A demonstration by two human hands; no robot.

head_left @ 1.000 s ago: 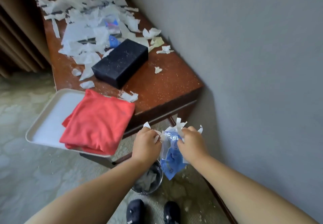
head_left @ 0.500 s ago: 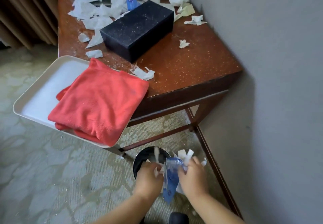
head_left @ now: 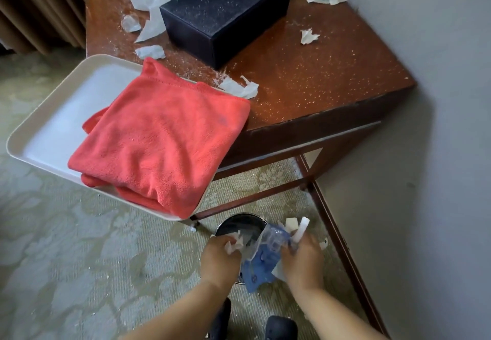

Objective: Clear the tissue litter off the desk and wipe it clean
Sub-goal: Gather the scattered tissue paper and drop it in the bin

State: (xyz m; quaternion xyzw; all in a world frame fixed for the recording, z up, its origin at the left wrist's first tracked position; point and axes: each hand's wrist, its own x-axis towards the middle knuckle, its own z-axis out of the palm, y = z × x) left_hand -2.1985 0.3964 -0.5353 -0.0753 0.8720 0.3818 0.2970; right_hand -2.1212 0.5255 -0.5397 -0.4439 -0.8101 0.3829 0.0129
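Both hands are low over a small dark bin point(head_left: 233, 225) on the carpet. My left hand point(head_left: 219, 258) grips crumpled white tissue scraps. My right hand point(head_left: 303, 257) grips a blue plastic tissue wrapper point(head_left: 261, 260) together with more white scraps. The brown desk point(head_left: 318, 79) above still carries torn tissue pieces point(head_left: 239, 88), thickest at its far end, and fine white crumbs. A folded red cloth point(head_left: 162, 137) lies on a white tray point(head_left: 47, 124) that overhangs the desk's near left edge.
A black box point(head_left: 225, 13) sits in the middle of the desk. A grey wall runs along the right, brown curtains hang at top left. My dark shoes point(head_left: 281, 327) stand on the patterned carpet just below the bin.
Both hands have dropped from desk-edge height down to the bin with the wrapper and scraps. The view has tilted down and moved closer to the desk.
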